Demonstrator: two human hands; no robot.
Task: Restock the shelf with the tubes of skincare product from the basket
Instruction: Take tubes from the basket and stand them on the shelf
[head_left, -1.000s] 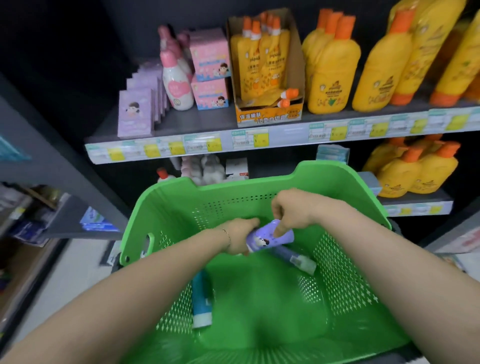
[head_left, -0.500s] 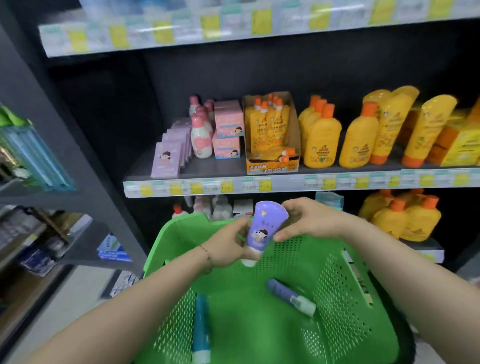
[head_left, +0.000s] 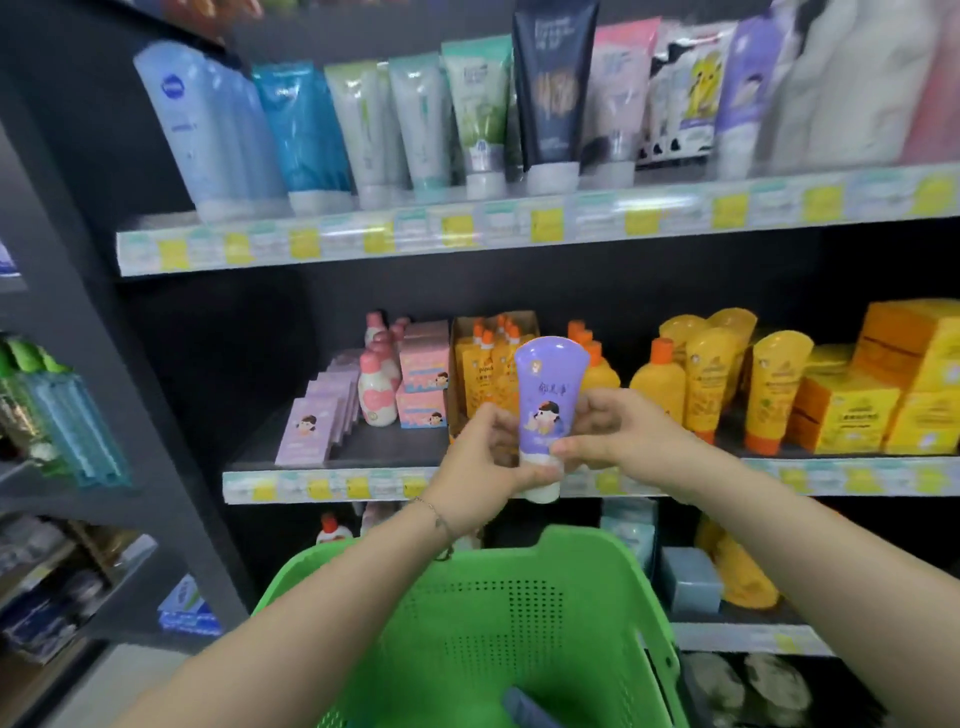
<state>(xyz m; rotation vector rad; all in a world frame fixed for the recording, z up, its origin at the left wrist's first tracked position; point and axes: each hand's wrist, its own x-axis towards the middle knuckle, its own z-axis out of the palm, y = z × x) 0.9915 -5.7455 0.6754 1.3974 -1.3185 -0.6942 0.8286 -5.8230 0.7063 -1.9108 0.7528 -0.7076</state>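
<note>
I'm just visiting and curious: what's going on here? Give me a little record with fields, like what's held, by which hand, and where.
item held: purple tube, upright, white cap down
held by: left hand grips its lower part; right hand pinches its right side
position: in front of the middle shelf, above the green basket
also in basket: one dark tube, only partly in view
top shelf: row of standing tubes, caps down

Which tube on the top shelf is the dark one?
The tall navy plastic tube with gold lettering, cap down; every other tube there is lighter: blue, green, white or pink.
</note>
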